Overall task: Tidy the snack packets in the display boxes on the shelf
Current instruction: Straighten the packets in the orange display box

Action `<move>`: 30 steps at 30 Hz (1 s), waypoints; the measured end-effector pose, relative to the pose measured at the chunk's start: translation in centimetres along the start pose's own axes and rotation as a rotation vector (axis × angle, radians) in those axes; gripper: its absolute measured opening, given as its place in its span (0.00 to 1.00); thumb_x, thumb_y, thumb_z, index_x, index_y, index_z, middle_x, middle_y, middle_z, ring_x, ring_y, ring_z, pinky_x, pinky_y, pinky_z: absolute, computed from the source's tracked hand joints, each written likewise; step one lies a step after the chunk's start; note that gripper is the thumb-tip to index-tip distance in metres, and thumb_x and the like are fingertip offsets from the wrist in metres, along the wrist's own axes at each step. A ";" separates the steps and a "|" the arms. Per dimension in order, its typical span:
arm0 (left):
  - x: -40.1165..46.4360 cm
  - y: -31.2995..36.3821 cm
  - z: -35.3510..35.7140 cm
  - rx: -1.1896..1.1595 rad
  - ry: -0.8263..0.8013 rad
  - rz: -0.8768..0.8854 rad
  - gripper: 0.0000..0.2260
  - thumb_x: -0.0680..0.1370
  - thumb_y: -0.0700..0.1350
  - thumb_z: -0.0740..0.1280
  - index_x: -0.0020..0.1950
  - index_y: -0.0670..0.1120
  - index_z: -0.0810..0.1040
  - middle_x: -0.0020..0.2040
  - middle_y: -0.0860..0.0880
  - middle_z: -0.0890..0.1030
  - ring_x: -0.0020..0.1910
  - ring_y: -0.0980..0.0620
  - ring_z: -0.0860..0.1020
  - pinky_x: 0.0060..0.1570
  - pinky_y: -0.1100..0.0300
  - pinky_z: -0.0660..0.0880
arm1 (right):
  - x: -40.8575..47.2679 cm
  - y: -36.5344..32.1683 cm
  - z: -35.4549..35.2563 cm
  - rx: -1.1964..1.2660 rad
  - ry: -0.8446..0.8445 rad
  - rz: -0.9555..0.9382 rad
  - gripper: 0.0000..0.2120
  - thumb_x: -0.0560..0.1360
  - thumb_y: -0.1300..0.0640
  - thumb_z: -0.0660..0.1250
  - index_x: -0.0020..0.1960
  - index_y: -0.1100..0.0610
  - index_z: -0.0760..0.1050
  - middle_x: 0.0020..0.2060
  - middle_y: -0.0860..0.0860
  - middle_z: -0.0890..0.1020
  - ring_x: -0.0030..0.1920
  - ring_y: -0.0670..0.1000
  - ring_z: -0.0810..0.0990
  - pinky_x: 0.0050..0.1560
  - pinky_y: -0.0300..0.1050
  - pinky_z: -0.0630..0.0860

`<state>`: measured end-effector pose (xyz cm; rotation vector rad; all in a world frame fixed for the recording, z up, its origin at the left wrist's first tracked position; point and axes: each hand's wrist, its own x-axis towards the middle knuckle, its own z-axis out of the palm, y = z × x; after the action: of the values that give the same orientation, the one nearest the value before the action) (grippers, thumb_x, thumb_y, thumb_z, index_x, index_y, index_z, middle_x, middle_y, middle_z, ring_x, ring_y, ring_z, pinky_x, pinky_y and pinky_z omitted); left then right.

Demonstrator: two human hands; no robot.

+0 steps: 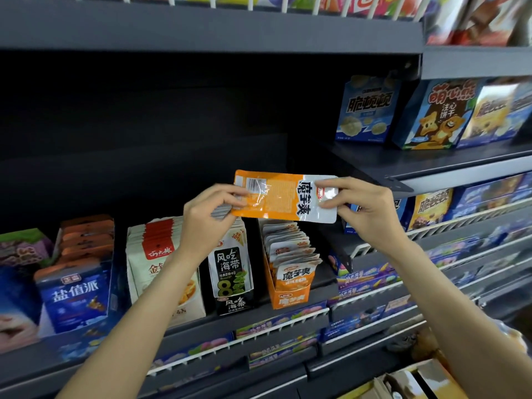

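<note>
An orange and white snack packet (283,197) is held sideways in the air in front of the dark shelf back. My left hand (211,216) pinches its orange end and my right hand (364,210) pinches its white end. More thin packets seem stacked behind it under my left fingers. Straight below stands an orange display box (290,296) filled with several packets of the same kind, their tops fanned unevenly. To its left is a black seaweed snack box (233,275), partly hidden by my left wrist.
A white and red packet box (152,254) and a blue box (77,295) stand further left on the same shelf (201,326). Blue biscuit bags (365,110) fill the higher right-hand shelf. Wire-fronted lower shelves hold flat packs. A cardboard carton (417,381) sits at bottom right.
</note>
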<state>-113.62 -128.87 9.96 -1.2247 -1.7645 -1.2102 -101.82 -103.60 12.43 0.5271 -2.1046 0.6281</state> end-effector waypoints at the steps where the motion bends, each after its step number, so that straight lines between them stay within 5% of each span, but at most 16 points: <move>1: -0.1 0.0 -0.1 0.013 -0.020 0.029 0.03 0.70 0.34 0.71 0.42 0.39 0.81 0.49 0.49 0.80 0.54 0.65 0.77 0.55 0.68 0.74 | -0.2 0.0 0.1 0.013 0.011 -0.006 0.09 0.73 0.66 0.64 0.40 0.63 0.83 0.54 0.53 0.80 0.55 0.35 0.77 0.53 0.31 0.74; 6: -0.3 0.2 -0.4 0.060 -0.049 0.087 0.03 0.69 0.33 0.71 0.42 0.38 0.81 0.50 0.48 0.80 0.53 0.60 0.77 0.55 0.68 0.74 | -0.5 0.3 0.3 0.008 0.003 -0.012 0.06 0.72 0.68 0.68 0.38 0.65 0.82 0.54 0.54 0.79 0.56 0.46 0.78 0.55 0.33 0.76; 16: -0.2 0.0 -0.2 0.043 -0.018 0.071 0.05 0.73 0.39 0.71 0.46 0.37 0.80 0.51 0.47 0.81 0.55 0.57 0.79 0.55 0.63 0.76 | -1.3 0.1 0.0 0.011 0.007 0.046 0.05 0.73 0.64 0.67 0.46 0.63 0.80 0.54 0.53 0.80 0.57 0.44 0.78 0.57 0.33 0.75; 21: 0.3 0.5 0.8 0.092 0.005 -0.100 0.08 0.76 0.48 0.69 0.46 0.43 0.80 0.38 0.55 0.82 0.36 0.60 0.81 0.33 0.62 0.78 | -0.7 -0.9 0.1 -0.025 0.103 0.230 0.08 0.77 0.54 0.66 0.50 0.60 0.76 0.38 0.47 0.83 0.40 0.40 0.81 0.39 0.32 0.76; 25: 1.3 1.3 1.7 -0.047 -0.010 -0.466 0.07 0.74 0.50 0.71 0.39 0.53 0.75 0.31 0.60 0.79 0.29 0.60 0.79 0.33 0.71 0.73 | 0.3 -1.2 -0.2 0.005 0.090 0.463 0.06 0.79 0.53 0.64 0.49 0.56 0.75 0.30 0.42 0.80 0.30 0.43 0.79 0.33 0.37 0.75; 30: 1.9 0.8 2.3 -0.193 -0.114 -0.620 0.08 0.73 0.50 0.71 0.38 0.51 0.76 0.27 0.53 0.78 0.26 0.60 0.76 0.30 0.69 0.71 | 0.9 -0.8 -0.8 0.171 0.081 0.642 0.03 0.78 0.57 0.65 0.50 0.55 0.77 0.26 0.41 0.80 0.26 0.43 0.77 0.30 0.36 0.74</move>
<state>-113.58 -125.98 11.11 -0.8776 -2.2475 -1.7139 -101.34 -103.91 13.78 -0.1043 -2.1452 1.1742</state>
